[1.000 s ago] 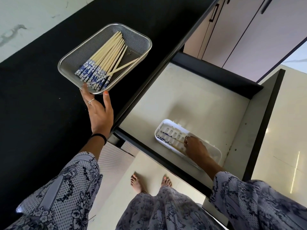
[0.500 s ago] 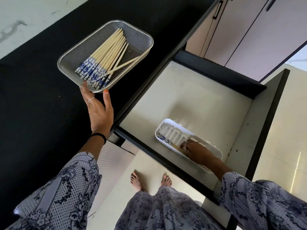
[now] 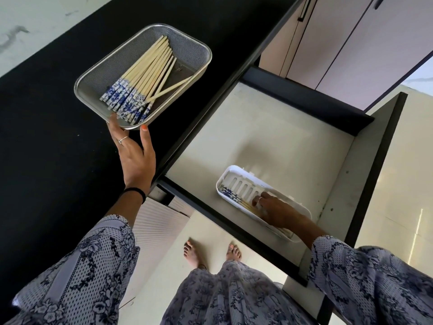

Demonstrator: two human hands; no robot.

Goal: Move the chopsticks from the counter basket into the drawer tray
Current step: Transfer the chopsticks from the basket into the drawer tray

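Observation:
A metal mesh basket (image 3: 93, 76) sits on the black counter and holds several pale chopsticks with blue-patterned ends (image 3: 145, 73), one lying crossways. My left hand (image 3: 137, 156) touches the basket's near rim with thumb and straight fingers. Down in the open drawer (image 3: 257, 127) lies a white slotted tray (image 3: 236, 175). A few chopsticks (image 3: 230, 193) lie along the tray's near side, blue ends to the left. My right hand (image 3: 278, 209) is inside the tray, fingertips spread and resting on those chopsticks, and it hides their middle part.
The black counter (image 3: 46, 148) stretches left of the basket. The drawer's dark front edge (image 3: 210, 216) and right wall (image 3: 375, 172) frame the tray. Cabinet doors (image 3: 339, 43) stand behind. My bare feet (image 3: 210, 252) are on the pale floor below.
My right hand has lowered the chopsticks from above the tray's middle onto its near side, and its fingers have spread over them. My left hand has stayed at the basket's rim.

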